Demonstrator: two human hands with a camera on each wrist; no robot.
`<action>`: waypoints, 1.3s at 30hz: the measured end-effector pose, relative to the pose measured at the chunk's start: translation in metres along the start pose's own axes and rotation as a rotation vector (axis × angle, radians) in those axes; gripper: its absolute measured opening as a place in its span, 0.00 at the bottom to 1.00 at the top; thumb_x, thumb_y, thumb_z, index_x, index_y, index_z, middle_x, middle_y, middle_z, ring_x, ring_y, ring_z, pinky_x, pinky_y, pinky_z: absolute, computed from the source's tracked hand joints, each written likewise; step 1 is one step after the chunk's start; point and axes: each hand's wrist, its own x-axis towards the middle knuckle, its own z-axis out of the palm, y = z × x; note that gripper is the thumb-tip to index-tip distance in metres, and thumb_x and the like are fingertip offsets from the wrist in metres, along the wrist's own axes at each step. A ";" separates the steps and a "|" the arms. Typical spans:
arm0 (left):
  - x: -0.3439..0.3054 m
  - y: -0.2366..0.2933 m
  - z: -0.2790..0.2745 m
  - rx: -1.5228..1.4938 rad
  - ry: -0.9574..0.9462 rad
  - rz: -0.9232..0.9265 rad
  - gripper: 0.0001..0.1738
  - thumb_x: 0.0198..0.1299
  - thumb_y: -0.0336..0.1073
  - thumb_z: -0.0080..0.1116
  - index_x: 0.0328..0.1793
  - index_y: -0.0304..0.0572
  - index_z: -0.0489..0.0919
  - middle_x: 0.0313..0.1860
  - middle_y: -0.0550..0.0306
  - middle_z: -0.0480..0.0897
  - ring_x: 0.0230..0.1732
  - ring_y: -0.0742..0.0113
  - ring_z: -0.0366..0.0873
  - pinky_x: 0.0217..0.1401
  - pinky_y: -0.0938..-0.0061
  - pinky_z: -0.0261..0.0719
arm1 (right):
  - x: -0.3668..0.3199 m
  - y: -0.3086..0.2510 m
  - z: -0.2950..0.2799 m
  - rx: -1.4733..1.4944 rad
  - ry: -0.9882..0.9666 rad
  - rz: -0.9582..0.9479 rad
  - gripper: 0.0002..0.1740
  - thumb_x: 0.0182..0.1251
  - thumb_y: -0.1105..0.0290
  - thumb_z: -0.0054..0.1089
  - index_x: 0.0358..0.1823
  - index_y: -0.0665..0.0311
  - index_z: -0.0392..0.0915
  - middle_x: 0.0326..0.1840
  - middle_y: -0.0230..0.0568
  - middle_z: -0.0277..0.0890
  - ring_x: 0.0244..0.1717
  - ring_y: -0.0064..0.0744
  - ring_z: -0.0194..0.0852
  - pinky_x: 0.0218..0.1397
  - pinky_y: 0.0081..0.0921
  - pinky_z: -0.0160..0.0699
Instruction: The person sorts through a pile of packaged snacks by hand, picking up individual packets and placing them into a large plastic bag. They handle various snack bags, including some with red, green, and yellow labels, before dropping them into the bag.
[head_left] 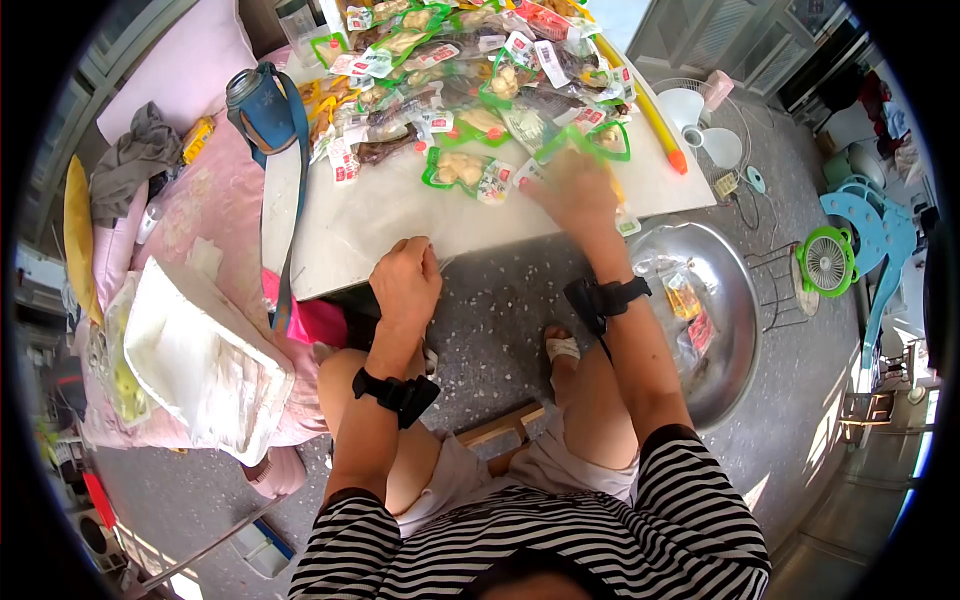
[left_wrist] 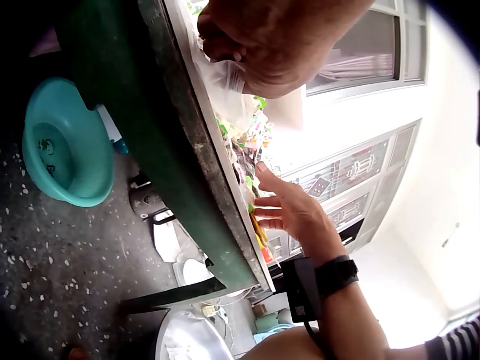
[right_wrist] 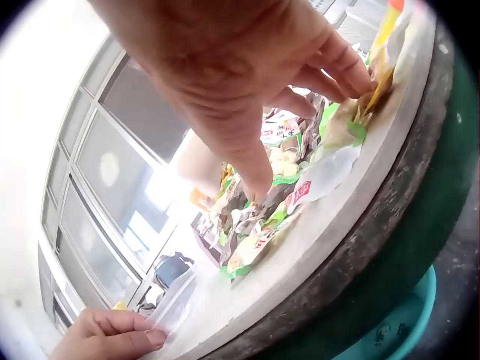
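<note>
At the table's front edge my left hand (head_left: pixel 408 282) pinches a clear plastic bag (right_wrist: pixel 177 301), which is barely visible in the head view. My right hand (head_left: pixel 578 195), blurred in the head view, is over the near right part of a heap of sealed food packets (head_left: pixel 455 100). In the right wrist view its fingers are spread, thumb apart, with fingertips close over the packets by the table edge. A green-edged packet of pale round pieces (head_left: pixel 458 170) lies between the two hands. Other packets hold dark or yellow food.
The white tabletop (head_left: pixel 400 215) carries a blue bottle (head_left: pixel 265 110) with a strap at left and a long yellow stick (head_left: pixel 655 125) at right. A metal basin (head_left: pixel 735 385) with a few packets stands at lower right. A white foam box (head_left: pixel 165 300) sits at left.
</note>
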 end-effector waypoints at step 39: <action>-0.004 0.000 -0.004 -0.003 -0.009 0.007 0.03 0.55 0.30 0.57 0.32 0.38 0.77 0.25 0.48 0.78 0.26 0.45 0.77 0.27 0.56 0.74 | -0.050 -0.010 -0.045 1.448 -0.807 0.274 0.15 0.54 0.79 0.66 0.45 0.69 0.80 0.33 0.34 0.83 0.32 0.20 0.81 0.35 0.18 0.80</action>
